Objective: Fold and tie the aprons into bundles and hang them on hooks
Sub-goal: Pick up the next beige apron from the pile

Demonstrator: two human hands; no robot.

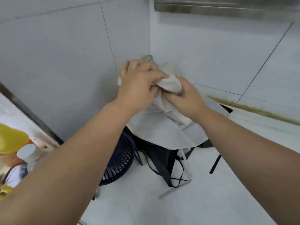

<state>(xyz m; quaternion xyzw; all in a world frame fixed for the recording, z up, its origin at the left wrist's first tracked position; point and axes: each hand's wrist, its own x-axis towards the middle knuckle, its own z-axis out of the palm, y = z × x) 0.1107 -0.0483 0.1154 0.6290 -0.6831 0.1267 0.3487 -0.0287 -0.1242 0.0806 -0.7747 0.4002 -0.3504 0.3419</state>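
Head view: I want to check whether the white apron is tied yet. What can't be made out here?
Head view only.
- Any knot in the white apron: covered by the left hand and right hand, which grip the bunched cloth.
- Grey loop above the hands: blurred, half behind the left hand; hook or strap, cannot tell.
- Dark apron: top hidden under the white one.

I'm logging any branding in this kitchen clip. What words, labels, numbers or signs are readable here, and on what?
No text can be read anywhere in this view.
On the bottle label: blue marks, too blurred to read.
On the yellow and orange packaging: no legible print.
On the white apron, the dark apron and the wall tiles: no print visible.
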